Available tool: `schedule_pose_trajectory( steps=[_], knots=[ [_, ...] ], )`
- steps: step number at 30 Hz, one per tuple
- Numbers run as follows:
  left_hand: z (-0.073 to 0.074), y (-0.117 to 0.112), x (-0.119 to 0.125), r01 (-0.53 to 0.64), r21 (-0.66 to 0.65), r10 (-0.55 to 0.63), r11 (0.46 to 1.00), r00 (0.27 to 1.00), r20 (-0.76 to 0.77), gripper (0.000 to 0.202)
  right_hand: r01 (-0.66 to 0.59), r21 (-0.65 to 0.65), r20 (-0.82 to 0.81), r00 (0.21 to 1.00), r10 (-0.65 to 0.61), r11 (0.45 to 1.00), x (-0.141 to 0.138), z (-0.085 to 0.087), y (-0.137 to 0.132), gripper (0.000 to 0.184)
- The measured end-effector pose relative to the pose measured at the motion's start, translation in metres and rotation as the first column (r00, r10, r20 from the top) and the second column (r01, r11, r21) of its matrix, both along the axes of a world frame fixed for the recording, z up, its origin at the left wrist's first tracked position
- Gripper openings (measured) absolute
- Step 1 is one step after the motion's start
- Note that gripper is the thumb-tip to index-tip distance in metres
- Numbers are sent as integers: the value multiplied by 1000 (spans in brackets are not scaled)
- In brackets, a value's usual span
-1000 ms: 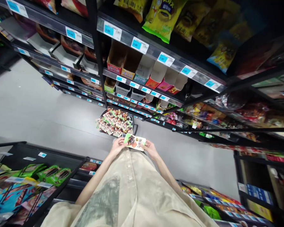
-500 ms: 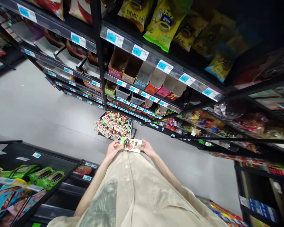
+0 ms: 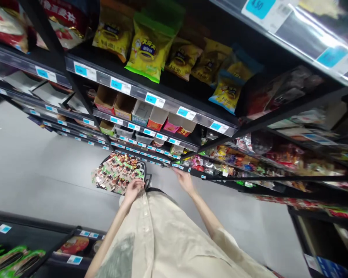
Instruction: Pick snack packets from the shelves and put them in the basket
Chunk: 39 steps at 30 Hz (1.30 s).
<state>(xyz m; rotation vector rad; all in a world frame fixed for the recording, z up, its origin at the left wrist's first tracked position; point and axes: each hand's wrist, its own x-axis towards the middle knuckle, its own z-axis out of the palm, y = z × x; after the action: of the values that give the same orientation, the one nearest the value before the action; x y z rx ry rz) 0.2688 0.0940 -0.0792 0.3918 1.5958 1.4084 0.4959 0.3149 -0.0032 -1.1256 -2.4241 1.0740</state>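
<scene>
A: Down on the floor under the shelves, a basket [image 3: 146,175] is sitting heaped with packets [image 3: 116,174]. Where are the hands resting?

B: The left hand [image 3: 133,189] is hovering at the near edge of the heap, just above the shirt [image 3: 162,235], with its fingers curling downward. I cannot tell whether it is pinching a packet or only brushing one. The right hand [image 3: 185,180] is stretching out to the rail of a low shelf [image 3: 150,156], with its fingertips at the price tags. Its palm is facing away, so I cannot tell whether it is gripping anything.

A: How are those packets going to handle?

B: I am judging them light, flat and thin. The film is looking glossy, so it is probably slippery and crinkly, with each packet sliding over the next in that loose pile. They are looking soft rather than stiff, and whatever is inside could crush under a hard squeeze.

A: Where is one taking hold, then?

B: At a sealed edge or a corner, pinching thumb against forefinger, not squeezing across the middle. I am also favouring the topmost packet, since several seem to be hanging over the rim on the left and a tug from below could be spilling them.
</scene>
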Motion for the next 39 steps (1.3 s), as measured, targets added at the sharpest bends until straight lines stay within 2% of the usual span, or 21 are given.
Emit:
schedule_pose_trajectory(
  steps=[3, 5, 7, 11, 14, 19, 23, 29, 34, 39],
  knots=[
    [1, 21, 9, 46, 5, -46, 999, 998, -44, 41, -62, 289, 189, 982, 6, 955, 23, -2, 58, 60],
    [1, 27, 17, 34, -7, -34, 999, 998, -58, 42, -130, 394, 345, 938, -15, 910, 29, -7, 91, 66],
    [-1, 28, 28, 10, -42, -13, 999, 998, -65, 44, -201, 433, 490, 871, -42, 879, 27, -12, 116, 66],
    [-13, 18, 52, -29, -156, 16, 987, 997, -80, 48, -291, 372, 680, 732, -46, 882, 12, -23, 149, 58],
    [-23, 8, 69, -52, -220, 35, 974, 996, -83, 52, -309, 308, 726, 688, -13, 900, -1, -33, 165, 53],
    [-32, 3, 83, -83, -280, 50, 956, 991, -124, 50, -342, 243, 736, 675, 58, 908, -21, -49, 182, 51],
    [-24, 9, 80, -7, -361, -91, 933, 963, -253, 41, -353, 183, 734, 670, 111, 918, -30, -61, 189, 48],
    [-5, 18, 77, 161, -414, -334, 896, 858, -390, 36, -290, 105, 725, 677, 126, 951, -32, -79, 207, 51],
    [-4, 14, 83, 206, -459, -414, 864, 810, -415, 35, -226, 58, 701, 703, 122, 972, -34, -89, 220, 52],
    [-6, 6, 87, 195, -471, -418, 860, 798, -433, 34, -223, 4, 661, 732, 165, 975, -30, -92, 221, 59]
  ],
)
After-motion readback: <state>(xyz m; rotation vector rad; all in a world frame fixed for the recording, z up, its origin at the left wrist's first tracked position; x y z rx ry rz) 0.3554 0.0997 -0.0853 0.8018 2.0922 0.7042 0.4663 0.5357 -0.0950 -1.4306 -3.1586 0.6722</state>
